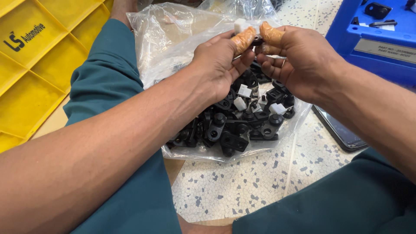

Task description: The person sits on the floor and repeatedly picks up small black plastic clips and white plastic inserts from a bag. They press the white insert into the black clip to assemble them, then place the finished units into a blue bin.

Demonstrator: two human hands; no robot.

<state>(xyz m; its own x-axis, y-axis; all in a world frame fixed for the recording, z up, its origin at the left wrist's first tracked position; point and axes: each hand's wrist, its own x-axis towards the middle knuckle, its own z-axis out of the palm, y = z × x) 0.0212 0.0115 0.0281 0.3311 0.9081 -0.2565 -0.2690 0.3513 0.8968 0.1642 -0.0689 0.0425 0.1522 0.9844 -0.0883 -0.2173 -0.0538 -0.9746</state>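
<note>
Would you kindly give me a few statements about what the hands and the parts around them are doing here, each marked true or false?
1. Both hands, left hand and right hand, pinch a small black part with a white piece between them. True.
2. The thumbs wear orange finger covers. True.
3. The black parts lie loose in a metal bowl. False: they lie in a clear plastic bag on the speckled floor.
4. The crate beside the left arm is red. False: it is yellow.
5. A blue tray sits past the right hand. True.
</note>
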